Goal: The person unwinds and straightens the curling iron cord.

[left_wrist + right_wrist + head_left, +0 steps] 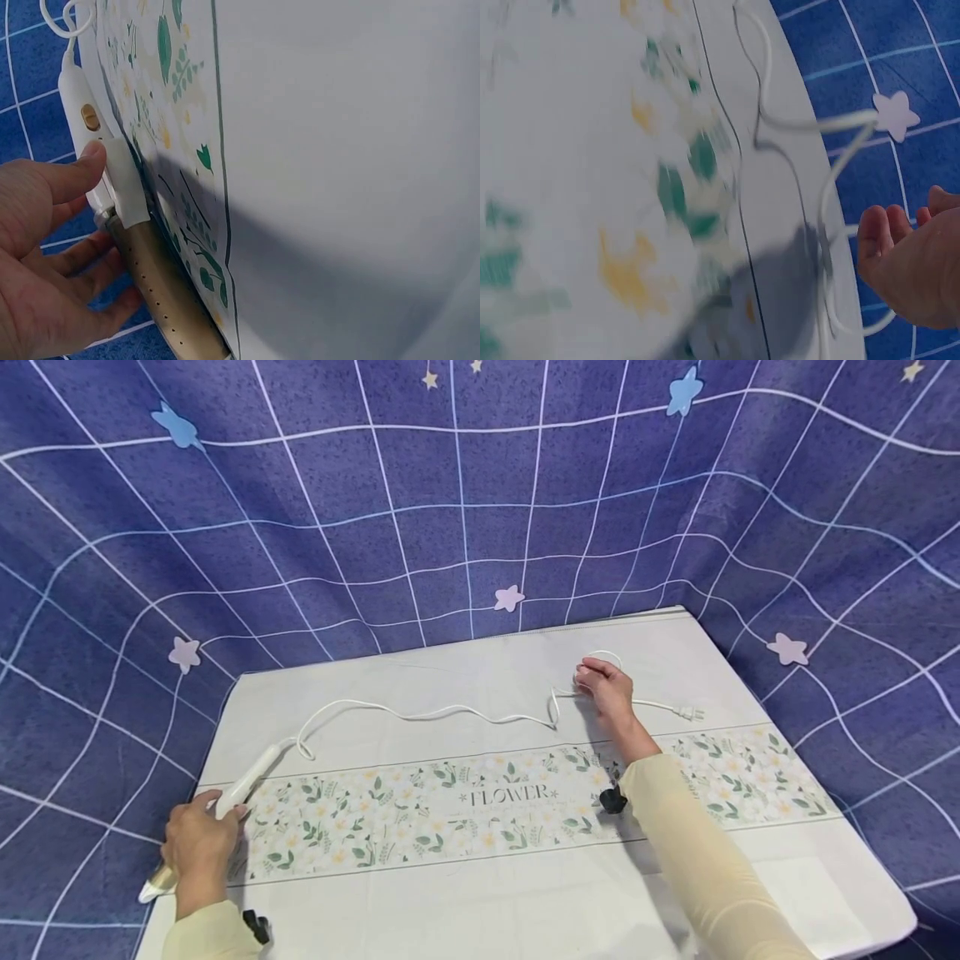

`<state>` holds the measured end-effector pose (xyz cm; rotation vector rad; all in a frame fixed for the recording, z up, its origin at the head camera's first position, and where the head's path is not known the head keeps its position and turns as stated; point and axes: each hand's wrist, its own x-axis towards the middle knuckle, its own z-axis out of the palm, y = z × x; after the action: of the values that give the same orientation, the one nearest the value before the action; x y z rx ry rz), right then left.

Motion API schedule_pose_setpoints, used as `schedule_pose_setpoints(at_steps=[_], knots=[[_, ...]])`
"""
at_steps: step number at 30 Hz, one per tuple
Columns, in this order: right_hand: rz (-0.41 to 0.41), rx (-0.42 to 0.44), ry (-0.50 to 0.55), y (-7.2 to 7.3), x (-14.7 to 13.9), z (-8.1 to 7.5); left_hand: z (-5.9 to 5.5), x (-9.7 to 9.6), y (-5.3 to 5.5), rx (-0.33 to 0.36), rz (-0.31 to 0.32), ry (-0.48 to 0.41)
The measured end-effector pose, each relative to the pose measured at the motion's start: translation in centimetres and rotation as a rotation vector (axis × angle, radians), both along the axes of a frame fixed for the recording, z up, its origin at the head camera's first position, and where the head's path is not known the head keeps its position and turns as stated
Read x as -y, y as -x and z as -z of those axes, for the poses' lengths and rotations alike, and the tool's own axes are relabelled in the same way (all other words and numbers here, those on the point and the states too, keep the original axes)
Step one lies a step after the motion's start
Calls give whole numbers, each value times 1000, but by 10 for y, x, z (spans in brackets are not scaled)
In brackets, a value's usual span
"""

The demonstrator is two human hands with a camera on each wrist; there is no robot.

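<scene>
A white and gold hair styling iron lies at the left edge of the table. Its gold barrel is dotted with small holes, and a gold switch sits on its white handle. My left hand grips the iron where handle and barrel meet, thumb on the near side, fingers round the other. From the handle a white power cord runs in waves across the table to my right hand, which holds it in curled fingers. A small loop stands above that hand. The two-pin plug lies to its right.
The white table cover has a floral band with the word FLOWER across it. A blue curtain with grid lines and stars hangs behind and at both sides of the table.
</scene>
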<state>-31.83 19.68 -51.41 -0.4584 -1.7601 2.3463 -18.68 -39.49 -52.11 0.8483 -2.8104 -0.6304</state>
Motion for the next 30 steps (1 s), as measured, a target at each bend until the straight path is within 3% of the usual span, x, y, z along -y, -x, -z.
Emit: schedule_pose_setpoints(at_steps=[6,10,19,24,30], knots=[[101,-20,-267,-1,-29,-2,3,0,1,-5,-25,19],[128,42,-471,-2,-54,-2,2,2,1,-15,-25,15],[-15,251,-936,-18,-102,3,1,1,-2,-23,-13,25],[-95,340,-1074,-21,-113,9,2,1,0,-4,-34,28],[-109,365,-1236,-21,-119,13,0,-3,2,-15,-59,31]])
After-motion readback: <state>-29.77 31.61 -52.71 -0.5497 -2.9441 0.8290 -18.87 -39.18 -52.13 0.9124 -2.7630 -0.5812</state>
